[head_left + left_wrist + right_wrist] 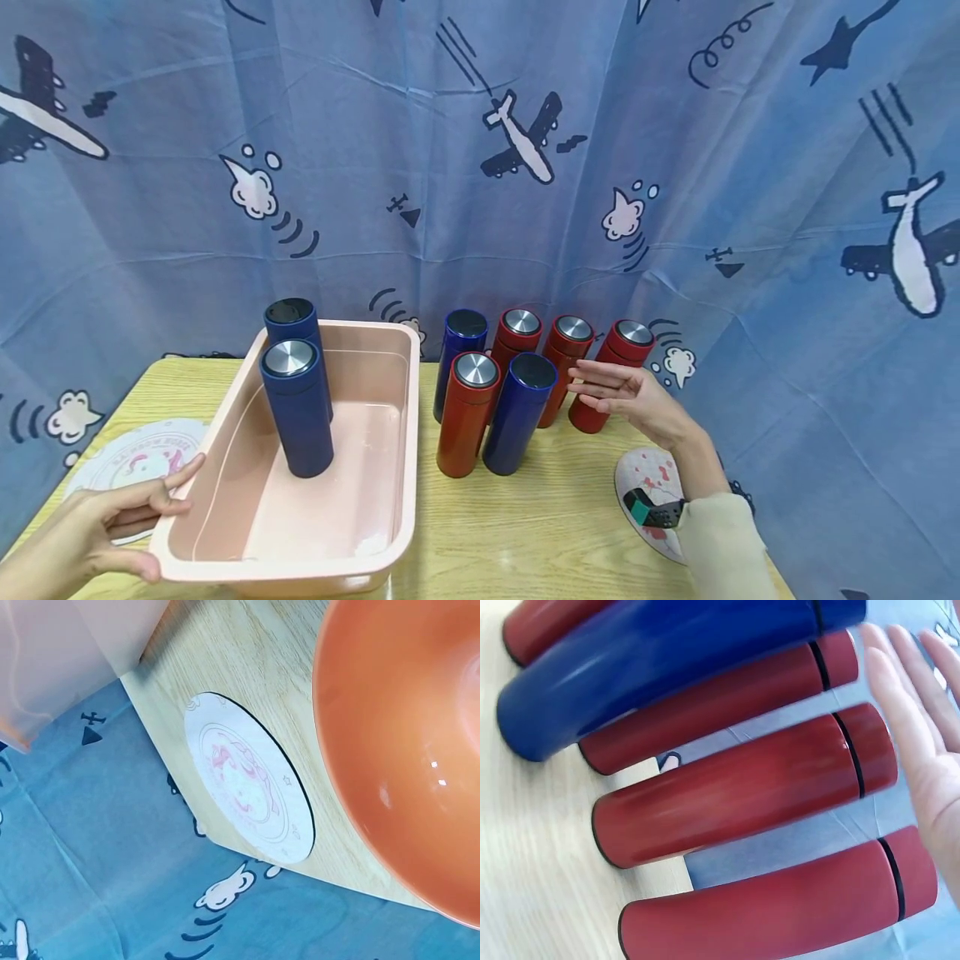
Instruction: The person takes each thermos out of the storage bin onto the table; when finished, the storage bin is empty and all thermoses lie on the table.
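Note:
My left hand [112,521] grips the near left corner of a peach plastic tub [412,467], fingers on its rim. In the left wrist view that hand is out of sight. Two dark blue thermos bottles [303,425] stand inside the tub on its left side, one behind the other. To the right of the tub, several red thermos bottles [459,433] and two shiny blue thermos bottles [513,429] stand close together. My right hand [637,396] is raised beside the rightmost red thermoses [750,795], fingers extended, holding nothing; contact with a lid cannot be told.
A round white mat [142,454] with a pink print lies left of the tub. Another round mat [648,475] is under my right wrist. An orange bowl [397,750] shows in the left wrist view. A blue patterned curtain [360,167] hangs behind the wooden table [525,533].

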The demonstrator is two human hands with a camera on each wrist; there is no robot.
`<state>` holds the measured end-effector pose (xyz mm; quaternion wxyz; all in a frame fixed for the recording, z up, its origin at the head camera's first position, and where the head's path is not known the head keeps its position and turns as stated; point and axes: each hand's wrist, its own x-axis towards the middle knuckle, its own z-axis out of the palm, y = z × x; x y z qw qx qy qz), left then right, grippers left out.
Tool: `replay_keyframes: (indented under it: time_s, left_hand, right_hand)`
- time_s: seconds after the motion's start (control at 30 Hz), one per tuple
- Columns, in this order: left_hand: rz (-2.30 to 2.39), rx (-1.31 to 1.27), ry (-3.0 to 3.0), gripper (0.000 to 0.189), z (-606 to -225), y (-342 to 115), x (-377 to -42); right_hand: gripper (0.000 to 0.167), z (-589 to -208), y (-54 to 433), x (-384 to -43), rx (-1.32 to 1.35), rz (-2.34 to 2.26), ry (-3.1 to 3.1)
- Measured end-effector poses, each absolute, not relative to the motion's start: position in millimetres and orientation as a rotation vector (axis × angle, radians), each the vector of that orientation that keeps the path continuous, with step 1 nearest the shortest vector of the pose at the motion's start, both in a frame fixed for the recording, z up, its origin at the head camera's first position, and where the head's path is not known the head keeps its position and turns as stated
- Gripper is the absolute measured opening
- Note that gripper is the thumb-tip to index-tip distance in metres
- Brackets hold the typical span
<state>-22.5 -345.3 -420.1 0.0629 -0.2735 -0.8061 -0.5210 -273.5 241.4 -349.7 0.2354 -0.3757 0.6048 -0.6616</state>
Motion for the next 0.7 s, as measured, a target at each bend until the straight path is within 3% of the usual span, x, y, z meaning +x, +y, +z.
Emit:
replay_keyframes:
  time_s: [0.37,0.7]
  left_hand:
    - [-1.54,-0.812,-2.436,0.053,-420,-345,-22]
    - [-1.563,-0.772,-2.437,0.048,-420,-345,-22]
  right_hand:
    - [0.046,-337,226,-240,-1.076,-1.862,1.825]
    - [0.043,-315,197,-214,-0.952,-1.802,1.853]
